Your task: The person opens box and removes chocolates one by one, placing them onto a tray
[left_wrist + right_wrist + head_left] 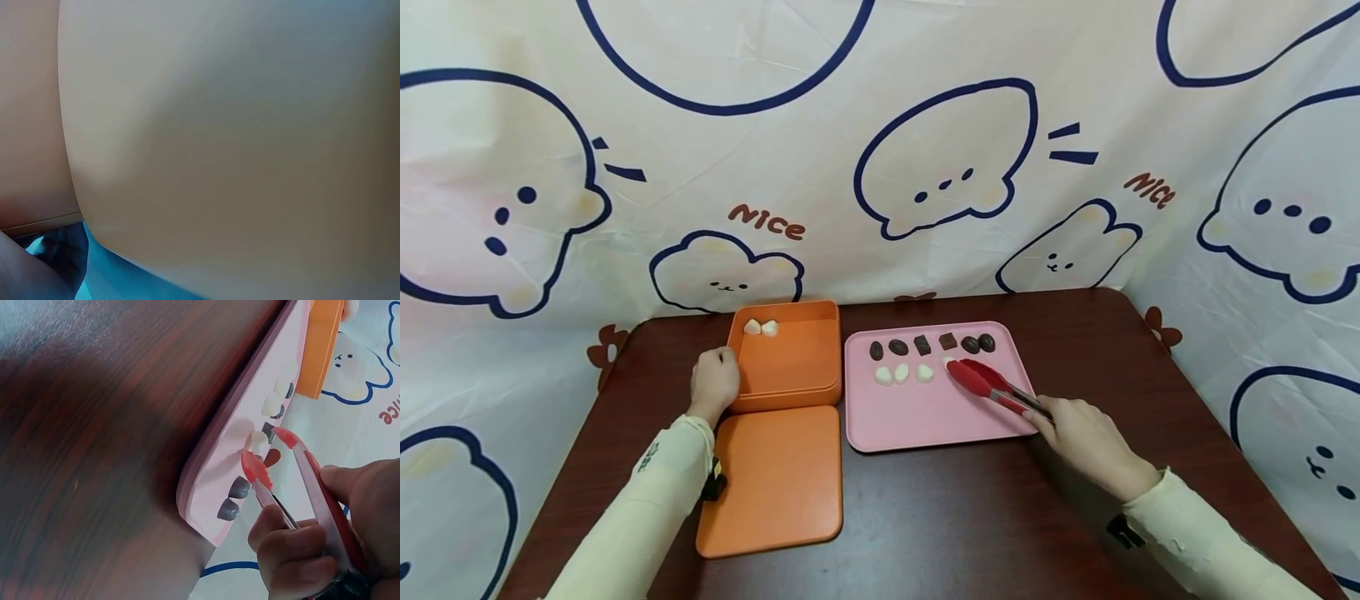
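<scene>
My right hand (1086, 437) grips a pair of red-tipped tongs (981, 382) over a pink tray (917, 421). In the right wrist view the tongs' tips (255, 467) stand apart, close to a white heart-like piece (256, 442); whether they touch it I cannot tell. Several dark chocolate-like pieces (898, 347) line the tray's far side, and white pieces (925, 373) form a row in front of them. At the left wall of an orange box (786, 362), my left hand (715, 383) holds the rim with curled fingers. Two white pieces (761, 327) lie inside the box.
An orange lid (775, 483) lies flat on the dark wood table (925, 525), in front of the box and partly under the left forearm. A printed cloth (820, 258) hangs behind the table and along both sides. A blurred tan surface (219, 156) fills the left wrist view.
</scene>
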`<action>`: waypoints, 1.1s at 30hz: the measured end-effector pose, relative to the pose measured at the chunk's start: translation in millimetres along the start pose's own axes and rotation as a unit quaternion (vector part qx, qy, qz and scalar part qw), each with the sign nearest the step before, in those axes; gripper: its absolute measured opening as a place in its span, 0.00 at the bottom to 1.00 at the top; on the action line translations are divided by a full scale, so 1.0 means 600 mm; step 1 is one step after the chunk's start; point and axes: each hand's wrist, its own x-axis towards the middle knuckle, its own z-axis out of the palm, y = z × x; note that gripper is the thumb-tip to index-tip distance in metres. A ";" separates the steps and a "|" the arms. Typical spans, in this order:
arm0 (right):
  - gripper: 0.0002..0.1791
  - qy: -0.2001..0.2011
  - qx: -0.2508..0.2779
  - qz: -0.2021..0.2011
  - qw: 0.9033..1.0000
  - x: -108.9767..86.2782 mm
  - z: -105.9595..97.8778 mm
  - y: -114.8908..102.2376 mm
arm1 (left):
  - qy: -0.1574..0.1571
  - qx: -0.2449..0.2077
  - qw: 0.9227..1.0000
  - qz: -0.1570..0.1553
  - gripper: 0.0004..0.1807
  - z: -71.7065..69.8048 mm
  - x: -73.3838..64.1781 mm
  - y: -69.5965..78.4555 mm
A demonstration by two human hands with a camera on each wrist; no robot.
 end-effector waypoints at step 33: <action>0.20 0.024 0.036 0.002 0.999 0.013 -0.006 -0.027 | 0.006 -0.008 1.000 -0.001 0.23 0.000 0.001 -0.005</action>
